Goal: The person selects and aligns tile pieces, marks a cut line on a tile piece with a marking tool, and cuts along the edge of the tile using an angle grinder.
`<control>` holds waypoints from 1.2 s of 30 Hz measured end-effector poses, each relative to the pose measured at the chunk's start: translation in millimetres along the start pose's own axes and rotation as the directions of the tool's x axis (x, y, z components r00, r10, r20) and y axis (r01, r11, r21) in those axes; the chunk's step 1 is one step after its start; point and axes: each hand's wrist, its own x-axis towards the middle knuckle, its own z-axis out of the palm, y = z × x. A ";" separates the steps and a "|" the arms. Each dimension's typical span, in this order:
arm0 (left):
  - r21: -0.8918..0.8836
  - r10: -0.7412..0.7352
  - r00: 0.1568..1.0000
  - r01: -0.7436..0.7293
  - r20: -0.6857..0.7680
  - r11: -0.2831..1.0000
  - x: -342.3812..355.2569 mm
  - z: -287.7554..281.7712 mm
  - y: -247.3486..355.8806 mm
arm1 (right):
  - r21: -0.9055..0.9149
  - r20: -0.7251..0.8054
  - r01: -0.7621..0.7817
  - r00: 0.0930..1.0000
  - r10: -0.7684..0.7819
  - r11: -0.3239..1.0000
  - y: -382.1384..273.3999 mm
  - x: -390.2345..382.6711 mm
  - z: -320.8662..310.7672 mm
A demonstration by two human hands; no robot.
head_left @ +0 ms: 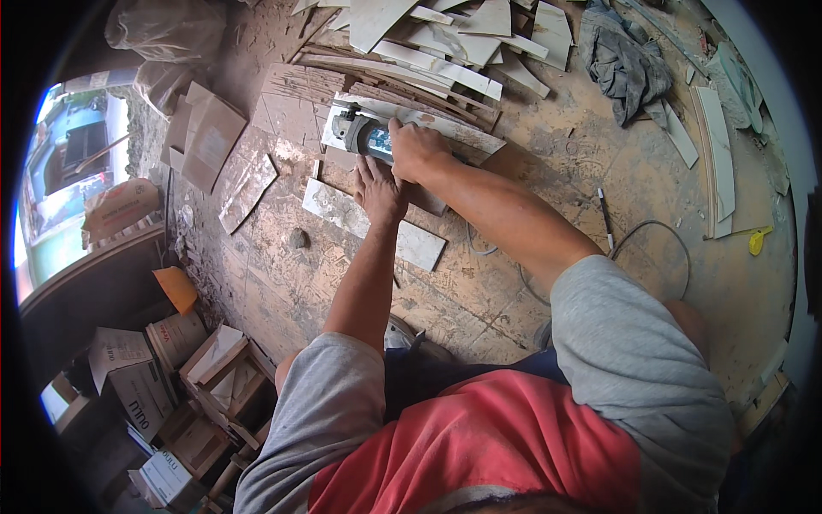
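My right hand [417,151] is wrapped around the body of a blue and grey handheld power cutter [373,140]. The cutter rests on a long white tile strip [458,140] that lies across stacked pieces. Its blade is hidden from this view. Just below the tool, my left hand [379,190] lies with its fingers stretched out over the near edge of the work, holding nothing. Under that wrist, a second white tile strip [419,247] lies flat on the dusty floor.
Broken tile offcuts [462,38] pile up beyond the work, with a grey cloth [625,64] to their right. A cable [681,244] loops over the floor near a marker [605,218]. Cardboard boxes [137,385] and a bucket [177,337] stand at lower left.
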 end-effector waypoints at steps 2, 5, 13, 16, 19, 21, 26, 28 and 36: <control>-0.026 0.012 1.000 -0.012 -0.014 1.000 0.2 -0.3 0.1 | 0.000 0.002 -0.005 1.000 0.005 1.000 1.1 -1.5 -0.9; 0.042 -0.024 0.999 0.023 0.027 0.999 0.2 -2.1 1.2 | -0.006 0.006 0.004 1.000 -0.004 1.000 3.7 -2.7 -1.2; 0.087 -0.018 1.000 0.016 0.022 0.996 -0.4 -9.2 4.8 | -0.020 -0.033 0.038 0.999 -0.039 0.999 10.5 -3.0 3.6; 0.098 -0.013 1.000 0.011 0.019 0.995 -0.3 -8.4 4.9 | -0.032 -0.031 0.029 0.999 -0.030 0.999 12.8 -4.4 3.7; 0.098 -0.010 1.000 0.009 0.003 0.995 -0.5 -6.9 5.1 | -0.022 -0.031 0.041 0.999 -0.042 0.999 15.1 -6.9 2.5; 0.091 -0.002 1.000 0.002 -0.007 0.996 -0.9 -6.2 5.3 | -0.022 -0.033 0.046 0.998 -0.047 0.999 16.5 -9.0 1.7; 0.083 -0.002 1.000 0.004 -0.019 0.997 -1.2 -5.0 5.8 | -0.001 -0.048 0.061 0.997 -0.061 0.998 20.3 -14.8 0.1; 0.074 0.002 0.999 0.000 -0.033 0.997 -1.0 -4.5 5.7 | 0.020 -0.058 0.062 0.996 -0.060 0.998 21.4 -17.0 -0.3; 0.091 -0.019 1.000 0.020 -0.005 0.996 -0.3 -3.6 5.9 | 0.017 -0.034 0.039 0.999 -0.038 0.999 26.5 -24.4 -1.7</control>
